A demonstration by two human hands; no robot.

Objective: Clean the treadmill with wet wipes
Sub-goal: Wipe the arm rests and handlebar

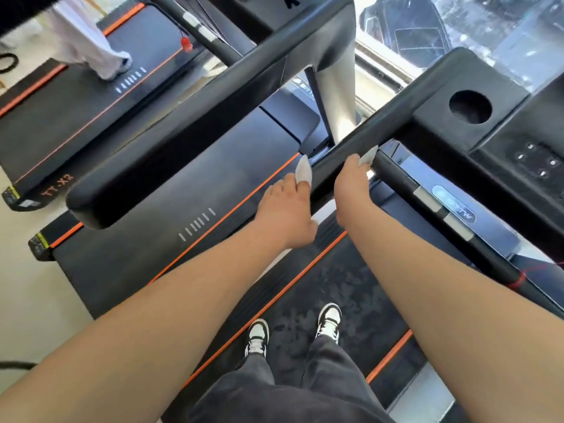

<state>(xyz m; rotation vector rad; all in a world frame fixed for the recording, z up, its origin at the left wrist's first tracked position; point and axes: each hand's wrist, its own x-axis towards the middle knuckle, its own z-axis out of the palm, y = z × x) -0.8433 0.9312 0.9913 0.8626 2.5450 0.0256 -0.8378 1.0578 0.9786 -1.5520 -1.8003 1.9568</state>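
I stand on the belt (360, 288) of a black treadmill with orange stripes. Its left handrail (381, 129) runs from the console (488, 123) down toward me. Both hands are under that rail at its near part. My left hand (287, 215) pinches one end of a white wet wipe (303, 170) on the rail's left side. My right hand (351, 181) grips the wipe's other end (367, 155) on the rail's right side. The wipe's middle is hidden, seemingly looped around the rail.
A second black handlebar (439, 209) with grey sensor strips slants at the right. A neighbouring treadmill's long handrail (189, 141) crosses on the left. Farther left, another person's legs (91, 41) stand on a third treadmill. A cup hole (470, 106) sits in the console.
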